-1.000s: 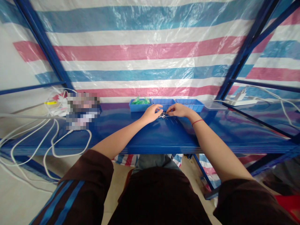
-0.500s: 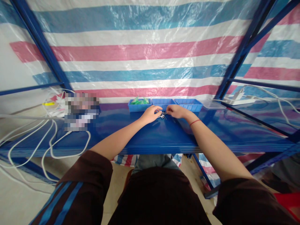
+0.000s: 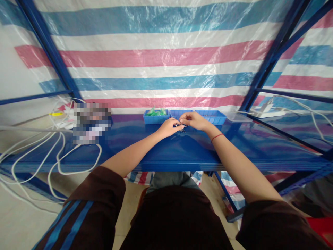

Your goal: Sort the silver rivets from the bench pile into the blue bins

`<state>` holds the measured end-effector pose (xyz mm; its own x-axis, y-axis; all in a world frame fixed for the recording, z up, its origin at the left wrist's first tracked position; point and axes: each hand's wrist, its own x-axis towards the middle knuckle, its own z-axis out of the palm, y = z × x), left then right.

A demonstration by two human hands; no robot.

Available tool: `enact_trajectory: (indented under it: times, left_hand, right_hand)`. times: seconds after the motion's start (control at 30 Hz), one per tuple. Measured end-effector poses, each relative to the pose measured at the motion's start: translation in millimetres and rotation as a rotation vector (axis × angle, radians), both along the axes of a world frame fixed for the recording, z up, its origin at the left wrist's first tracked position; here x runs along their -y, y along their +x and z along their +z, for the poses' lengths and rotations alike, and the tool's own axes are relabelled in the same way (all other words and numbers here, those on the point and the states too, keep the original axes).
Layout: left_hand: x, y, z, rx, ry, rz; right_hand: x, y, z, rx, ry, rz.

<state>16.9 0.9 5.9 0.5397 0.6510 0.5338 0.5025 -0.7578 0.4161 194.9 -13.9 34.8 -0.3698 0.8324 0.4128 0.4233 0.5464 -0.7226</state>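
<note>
Small shiny metal pieces (image 3: pixel 183 130) lie in a loose pile on the blue tabletop, too small to name. My left hand (image 3: pixel 169 127) reaches in from the left with curled fingers, its tips at the pile. From the other side, my right hand (image 3: pixel 193 120) bends over the same spot, thumb and fingers pinched close to the left fingertips. Whatever either hand grips there is hidden by the fingers. Just behind the hands stand three blue bins: a left bin (image 3: pixel 152 120) with green plastic stuff in it, a middle bin (image 3: pixel 177 112) partly covered by my right hand, and a right bin (image 3: pixel 218 119).
White cables (image 3: pixel 61 152) loop over the left end of the blue table (image 3: pixel 156 152). A blurred-out item (image 3: pixel 91 123) sits there too. A clear plastic lid or tray (image 3: pixel 238 117) lies right of the bins, and a white power strip (image 3: pixel 269 113) farther right.
My right hand has lifted slightly and shifted left, closing the gap to my left hand. My left fingers now reach a little farther right over the metal pieces.
</note>
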Motion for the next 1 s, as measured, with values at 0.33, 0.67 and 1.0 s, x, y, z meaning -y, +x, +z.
enact_trajectory:
  times: [0.33, 0.67, 1.0]
  left_hand:
    - [-2.8, 0.7, -1.3, 0.001, 0.007, 0.036]
    - [-3.4, -3.6, 2.1, 0.137, 0.051, 0.18]
    - [-5.7, -2.5, -2.9, 0.078, -0.029, 0.157]
  right_hand:
    - [-0.9, 1.1, 1.1, 0.033, 0.027, 0.004]
    - [-0.3, 1.1, 2.8, 0.162, 0.075, -0.135]
    - [-13.7, 19.5, -1.4, -0.318, -0.245, -0.587]
